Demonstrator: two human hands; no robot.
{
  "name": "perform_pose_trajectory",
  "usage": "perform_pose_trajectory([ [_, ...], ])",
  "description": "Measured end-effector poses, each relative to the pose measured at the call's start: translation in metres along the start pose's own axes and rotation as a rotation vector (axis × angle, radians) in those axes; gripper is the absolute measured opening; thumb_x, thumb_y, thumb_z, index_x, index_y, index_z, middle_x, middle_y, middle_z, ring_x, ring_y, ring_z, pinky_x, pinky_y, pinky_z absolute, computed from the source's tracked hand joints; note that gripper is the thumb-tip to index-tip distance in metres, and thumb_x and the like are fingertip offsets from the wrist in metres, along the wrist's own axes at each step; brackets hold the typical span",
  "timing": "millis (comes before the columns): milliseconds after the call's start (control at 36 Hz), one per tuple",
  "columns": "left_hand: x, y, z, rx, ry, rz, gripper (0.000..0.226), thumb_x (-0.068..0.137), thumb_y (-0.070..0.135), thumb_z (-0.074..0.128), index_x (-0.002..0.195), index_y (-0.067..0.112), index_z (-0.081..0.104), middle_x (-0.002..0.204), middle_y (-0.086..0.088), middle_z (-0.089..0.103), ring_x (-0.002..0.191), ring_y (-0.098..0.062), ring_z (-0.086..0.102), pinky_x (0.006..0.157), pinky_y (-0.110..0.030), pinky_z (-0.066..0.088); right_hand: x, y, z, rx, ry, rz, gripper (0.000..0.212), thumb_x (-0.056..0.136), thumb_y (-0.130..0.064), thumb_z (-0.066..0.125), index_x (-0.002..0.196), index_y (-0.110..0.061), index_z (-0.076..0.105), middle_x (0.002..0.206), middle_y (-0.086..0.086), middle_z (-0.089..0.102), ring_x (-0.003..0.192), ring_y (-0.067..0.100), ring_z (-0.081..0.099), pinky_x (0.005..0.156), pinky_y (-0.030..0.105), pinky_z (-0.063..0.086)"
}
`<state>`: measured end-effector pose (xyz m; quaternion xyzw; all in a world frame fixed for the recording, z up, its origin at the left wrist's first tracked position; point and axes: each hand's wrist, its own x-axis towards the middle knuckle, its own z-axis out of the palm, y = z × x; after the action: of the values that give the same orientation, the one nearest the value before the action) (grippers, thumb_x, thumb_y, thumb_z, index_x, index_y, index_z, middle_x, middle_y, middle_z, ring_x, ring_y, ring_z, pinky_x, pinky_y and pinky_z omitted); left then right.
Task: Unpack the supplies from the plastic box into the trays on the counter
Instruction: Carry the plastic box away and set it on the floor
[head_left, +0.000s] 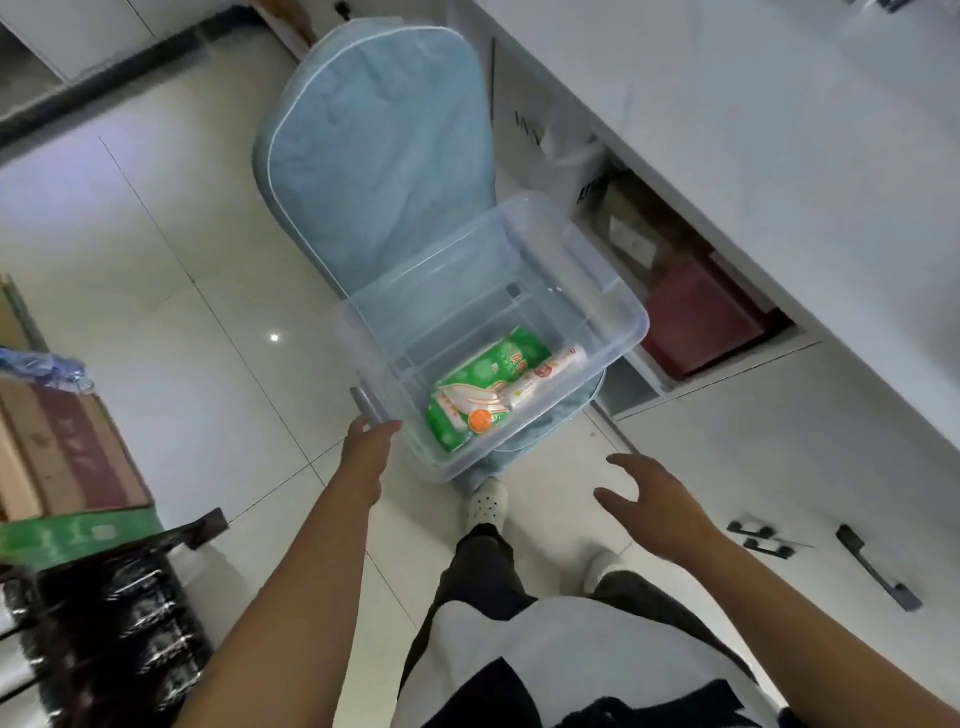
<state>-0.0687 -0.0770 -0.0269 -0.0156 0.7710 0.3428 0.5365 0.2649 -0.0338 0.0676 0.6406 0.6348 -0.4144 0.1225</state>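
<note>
Both hands reach toward the clear plastic box (618, 317): the left hand (368, 451) touches its near corner, fingers hidden, so its grip is unclear, while the right hand (649, 499) hovers spread wide, holding nothing. Inside lie 2 items, a green packet (467, 410) under a white tube (550, 374). Box sits on a blue-cushioned chair (379, 156) beside the white counter (779, 130).

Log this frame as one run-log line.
left hand: touching clear plastic box rim | right hand: open, empty | inside box: green packet, white roll | box on blue-cushioned chair
</note>
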Motion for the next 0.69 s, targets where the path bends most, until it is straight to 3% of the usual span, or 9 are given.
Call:
perform_pose_trajectory([
  [83, 0.025, 0.02, -0.001, -0.091, -0.052, -0.072, 0.057, 0.091, 0.02, 0.065, 0.143, 0.011, 0.043, 0.109, -0.013, 0.057, 0.105, -0.028, 0.053, 0.097, -0.043, 0.043, 0.003, -0.003, 0.001, -0.004, -0.017, 0.045, 0.055, 0.091, -0.043, 0.06, 0.142, -0.029, 0.045, 0.151, -0.004, 0.041, 0.136, 0.018, 0.04, 0.111, 0.033, 0.031],
  [194, 0.045, 0.032, -0.003, -0.222, -0.068, -0.12, 0.054, 0.093, 0.017, 0.062, 0.143, 0.012, 0.043, 0.117, -0.015, 0.052, 0.105, -0.029, 0.051, 0.086, -0.041, 0.043, 0.01, -0.007, -0.005, 0.025, -0.006, 0.08, 0.052, 0.091, -0.041, 0.062, 0.139, -0.029, 0.048, 0.15, -0.003, 0.043, 0.136, 0.018, 0.042, 0.112, 0.034, 0.032],
  [250, 0.051, 0.034, -0.002, -0.279, -0.076, -0.122, 0.056, 0.096, 0.015, 0.058, 0.148, 0.015, 0.038, 0.127, -0.018, 0.051, 0.114, -0.032, 0.052, 0.095, -0.041, 0.043, 0.019, -0.011, -0.009, 0.022, 0.016, 0.085, 0.051, 0.09, -0.041, 0.063, 0.138, -0.03, 0.05, 0.149, -0.003, 0.044, 0.134, 0.018, 0.044, 0.11, 0.033, 0.033],
  [306, 0.053, 0.034, -0.002, -0.345, -0.083, -0.114, 0.056, 0.097, 0.013, 0.056, 0.15, 0.017, 0.036, 0.136, -0.018, 0.05, 0.122, -0.035, 0.051, 0.108, -0.05, 0.04, 0.03, -0.016, -0.013, 0.027, 0.034, 0.088, 0.048, 0.089, -0.042, 0.063, 0.135, -0.031, 0.052, 0.147, -0.004, 0.045, 0.124, 0.017, 0.05, 0.099, 0.029, 0.042],
  [361, 0.05, 0.036, -0.003, -0.394, -0.095, -0.104, 0.049, 0.098, 0.012, 0.055, 0.145, 0.018, 0.042, 0.129, -0.014, 0.055, 0.112, -0.031, 0.055, 0.106, -0.051, 0.043, 0.047, -0.023, -0.018, 0.045, 0.029, 0.078, 0.047, 0.089, -0.042, 0.063, 0.134, -0.032, 0.053, 0.147, -0.004, 0.046, 0.122, 0.017, 0.052, 0.093, 0.026, 0.043],
  [444, 0.041, 0.041, -0.007, -0.464, -0.084, -0.115, 0.038, 0.097, 0.013, 0.055, 0.131, 0.03, 0.049, 0.112, -0.007, 0.061, 0.097, -0.022, 0.059, 0.09, -0.041, 0.051, 0.078, -0.04, -0.026, 0.088, 0.013, 0.057, 0.049, 0.089, -0.042, 0.064, 0.135, -0.03, 0.053, 0.147, 0.002, 0.047, 0.125, 0.024, 0.052, 0.103, 0.036, 0.042],
  [528, 0.03, 0.043, -0.017, -0.5, -0.038, -0.106, 0.048, 0.094, 0.019, 0.062, 0.139, 0.029, 0.052, 0.12, -0.008, 0.063, 0.104, -0.023, 0.059, 0.103, -0.044, 0.047, 0.114, -0.064, -0.034, 0.12, -0.011, 0.014, 0.052, 0.088, -0.042, 0.064, 0.137, -0.028, 0.051, 0.146, 0.007, 0.048, 0.126, 0.027, 0.051, 0.103, 0.04, 0.044],
  [694, 0.009, 0.037, -0.056, -0.491, 0.146, -0.154, 0.041, 0.086, 0.037, 0.072, 0.123, 0.02, 0.065, 0.11, -0.005, 0.067, 0.098, -0.022, 0.065, 0.077, -0.037, 0.057, 0.205, -0.112, -0.056, 0.21, -0.001, -0.043, 0.057, 0.088, -0.043, 0.064, 0.138, -0.022, 0.05, 0.144, 0.01, 0.051, 0.119, 0.028, 0.055, 0.091, 0.03, 0.041],
])
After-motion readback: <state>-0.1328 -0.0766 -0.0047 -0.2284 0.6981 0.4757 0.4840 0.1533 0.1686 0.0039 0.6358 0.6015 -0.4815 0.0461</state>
